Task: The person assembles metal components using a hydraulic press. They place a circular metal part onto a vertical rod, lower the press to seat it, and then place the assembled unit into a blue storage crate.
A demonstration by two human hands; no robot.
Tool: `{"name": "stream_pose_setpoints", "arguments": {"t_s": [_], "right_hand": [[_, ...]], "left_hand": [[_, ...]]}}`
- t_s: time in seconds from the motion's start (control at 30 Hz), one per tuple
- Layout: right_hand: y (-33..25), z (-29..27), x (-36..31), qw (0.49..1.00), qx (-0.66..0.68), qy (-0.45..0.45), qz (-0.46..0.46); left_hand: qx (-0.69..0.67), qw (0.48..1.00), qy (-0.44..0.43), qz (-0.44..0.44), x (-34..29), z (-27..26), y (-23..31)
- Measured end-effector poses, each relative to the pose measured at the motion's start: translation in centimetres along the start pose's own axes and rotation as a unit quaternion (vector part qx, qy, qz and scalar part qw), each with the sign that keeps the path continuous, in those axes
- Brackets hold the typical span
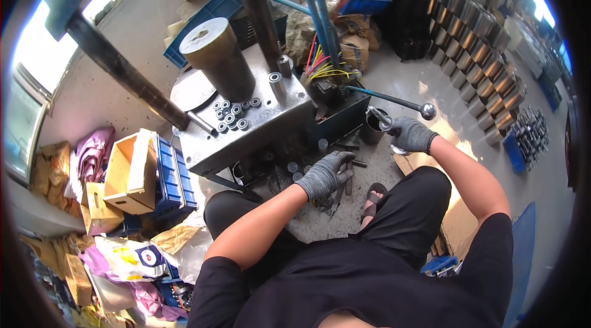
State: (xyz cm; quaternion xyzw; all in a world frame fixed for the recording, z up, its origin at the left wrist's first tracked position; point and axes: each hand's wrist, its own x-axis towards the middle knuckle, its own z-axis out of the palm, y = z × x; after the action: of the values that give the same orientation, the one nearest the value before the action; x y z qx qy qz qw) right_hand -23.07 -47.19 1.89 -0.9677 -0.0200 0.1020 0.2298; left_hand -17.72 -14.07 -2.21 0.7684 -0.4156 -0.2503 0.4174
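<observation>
My right hand, in a grey knit glove, closes round a short grey metal piece with a rounded end. It is held over the mouth of a dark cylindrical container on the floor. My left hand, gloved alike, hangs between the knees and the press table with its fingers stretched and apart; I see nothing in it. On the steel press table lie several small ball bearings. A thick steel cylinder stands behind them, and a narrow metal sleeve stands upright at the right.
A lever with a ball knob juts out near my right hand. Dark press columns flank the table. Stacked metal cylinders line the right side, near a blue bin. Cardboard boxes and blue crates crowd the left.
</observation>
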Motion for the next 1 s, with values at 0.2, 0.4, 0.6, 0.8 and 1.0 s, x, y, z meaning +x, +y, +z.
{"name": "stream_pose_setpoints", "arguments": {"t_s": [0.2,0.4,0.6,0.8,1.0], "right_hand": [[-13.5,-1.1,3.0,0.949,0.312,-0.047,-0.017],[-8.7,3.0,3.3,0.979,0.18,-0.039,-0.082],[-9.0,2.8,4.8,0.972,0.215,-0.089,-0.03],[-9.1,4.5,7.4,0.964,0.201,-0.125,-0.121],[-10.3,5.1,9.2,0.967,0.128,-0.17,-0.137]], "left_hand": [[-0.486,0.84,0.239,-0.022,-1.0,1.6,-0.5],[-0.604,0.694,0.336,-0.203,-6.3,-3.5,-4.0],[-0.651,0.631,0.346,-0.242,-8.7,-7.7,-5.3],[-0.576,0.682,0.345,-0.289,-9.7,-10.4,-7.4],[-0.644,0.658,0.3,-0.251,-10.6,-11.5,-9.0]]}}
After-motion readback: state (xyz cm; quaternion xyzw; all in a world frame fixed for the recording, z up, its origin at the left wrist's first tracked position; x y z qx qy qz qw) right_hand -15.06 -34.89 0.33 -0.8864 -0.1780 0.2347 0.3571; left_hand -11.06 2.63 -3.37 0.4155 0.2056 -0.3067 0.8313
